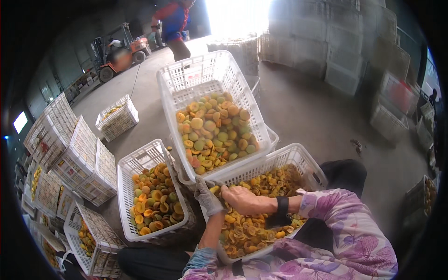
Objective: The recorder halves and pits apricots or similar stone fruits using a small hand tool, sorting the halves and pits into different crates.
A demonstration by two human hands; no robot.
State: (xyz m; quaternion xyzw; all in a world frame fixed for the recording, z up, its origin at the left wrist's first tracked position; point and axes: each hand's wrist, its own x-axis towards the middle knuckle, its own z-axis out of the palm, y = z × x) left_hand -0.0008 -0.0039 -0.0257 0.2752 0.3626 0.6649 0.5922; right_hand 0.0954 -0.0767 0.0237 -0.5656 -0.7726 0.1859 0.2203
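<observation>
Landmark: tilted crate [240, 93], white, loaded with whole and halved orange-green fruit [217, 128]. At its near rim: left hand [209, 201] in a grey glove, fingers pointing up toward that rim. Just beside, near side of the tilted crate: bare right hand [241, 199], fingers curled inward, tips hidden. Between the two, near the same rim: small yellow fruit piece [214, 190]. Can't tell either hand's grip, pinching or just touching. Black wristband [281, 212] on the right wrist.

Under the hands, near side of the tilted crate: scrap crate [308, 164], heaped with cut yellow-brown pieces [240, 233]. Left of the tilted crate, toward the near side: halves crate [124, 196], filled with orange cut fruit [156, 200]. Farther left: crate stack [86, 154], plus small crate [119, 127] on the floor. Beyond the tilted crate, leftward: person in red-and-blue jacket [171, 21]; farther left, orange forklift [122, 58]. Beyond, rightward: tall stacked crates [322, 39].
</observation>
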